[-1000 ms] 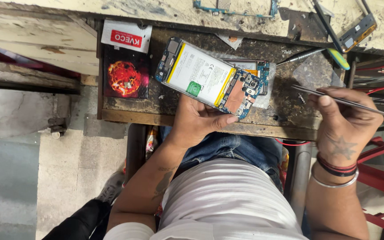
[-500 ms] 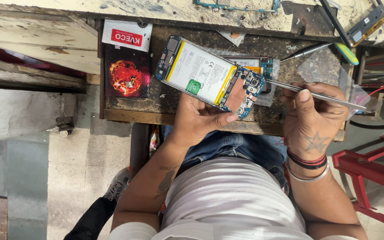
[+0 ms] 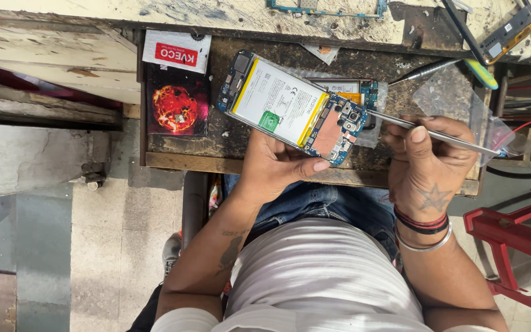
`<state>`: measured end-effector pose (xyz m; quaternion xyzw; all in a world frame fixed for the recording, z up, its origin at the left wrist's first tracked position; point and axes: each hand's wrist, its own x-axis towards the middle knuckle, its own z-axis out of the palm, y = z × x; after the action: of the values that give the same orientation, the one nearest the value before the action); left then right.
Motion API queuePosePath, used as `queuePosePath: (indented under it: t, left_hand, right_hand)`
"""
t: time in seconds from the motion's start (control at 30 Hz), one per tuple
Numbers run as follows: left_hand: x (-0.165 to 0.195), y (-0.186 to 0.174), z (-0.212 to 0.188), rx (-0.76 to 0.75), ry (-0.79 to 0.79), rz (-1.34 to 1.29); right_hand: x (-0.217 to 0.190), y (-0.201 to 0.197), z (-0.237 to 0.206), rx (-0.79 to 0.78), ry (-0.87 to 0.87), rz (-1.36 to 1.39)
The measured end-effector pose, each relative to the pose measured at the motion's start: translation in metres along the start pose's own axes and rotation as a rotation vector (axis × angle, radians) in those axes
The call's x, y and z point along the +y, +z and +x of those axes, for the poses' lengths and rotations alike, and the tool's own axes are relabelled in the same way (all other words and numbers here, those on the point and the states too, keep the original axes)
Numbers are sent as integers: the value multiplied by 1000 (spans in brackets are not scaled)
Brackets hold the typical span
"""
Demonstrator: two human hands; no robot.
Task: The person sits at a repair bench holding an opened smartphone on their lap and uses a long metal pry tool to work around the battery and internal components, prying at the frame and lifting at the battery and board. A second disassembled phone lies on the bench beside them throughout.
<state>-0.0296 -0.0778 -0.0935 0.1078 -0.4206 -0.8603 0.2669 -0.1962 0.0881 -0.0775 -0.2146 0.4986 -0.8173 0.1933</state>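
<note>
Left hand (image 3: 278, 169) gripped the opened phone (image 3: 290, 117), light but fragile, by its edges near the tabletop's (image 3: 241, 147) front edge; right hand (image 3: 428, 166) pinched tweezers (image 3: 425, 130).

worn wooden bench (image 3: 259, 161): red-pictured box (image 3: 177, 109), screwdriver (image 3: 425, 71)

worn wooden workbench (image 3: 173, 161), grey tiled floor (image 3: 118, 246), red metal frame (image 3: 517, 233) alongside

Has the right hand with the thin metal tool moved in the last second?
Yes. The right hand moved left along the worn wooden bench, bringing the thin metal tool to the opened phone.
</note>
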Motion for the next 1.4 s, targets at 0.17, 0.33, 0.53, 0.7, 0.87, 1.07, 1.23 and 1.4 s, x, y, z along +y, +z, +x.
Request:
queuePosePath:
  t: [0.17, 0.33, 0.53, 0.7, 0.87, 1.07, 1.23, 1.4]
  left_hand:
    - [-1, -1, 0, -12, -2, 12]
    - [-3, -1, 0, 4, 12, -3]
    - [-5, -1, 1, -19, 21, 5]
    - [-2, 0, 1, -20, 0, 3]
    - [0, 1, 1, -29, -3, -4]
    - [0, 0, 2, -22, -11, 5]
    - [1, 0, 1, -9, -15, -15]
    - [0, -1, 2, -23, -4, 1]
  right_hand:
    - [1, 0, -2, -29, -6, 26]
    - [3, 1, -2, -33, 1, 41]
    - [4, 3, -1, -43, -6, 30]
    - [3, 2, -1, -57, -4, 37]
    - [3, 3, -1, -42, -27, 44]
    - [3, 7, -3, -27, -30, 9]
    - [3, 10, -4, -7, -53, 14]
    - [1, 10, -3, -21, -32, 0]
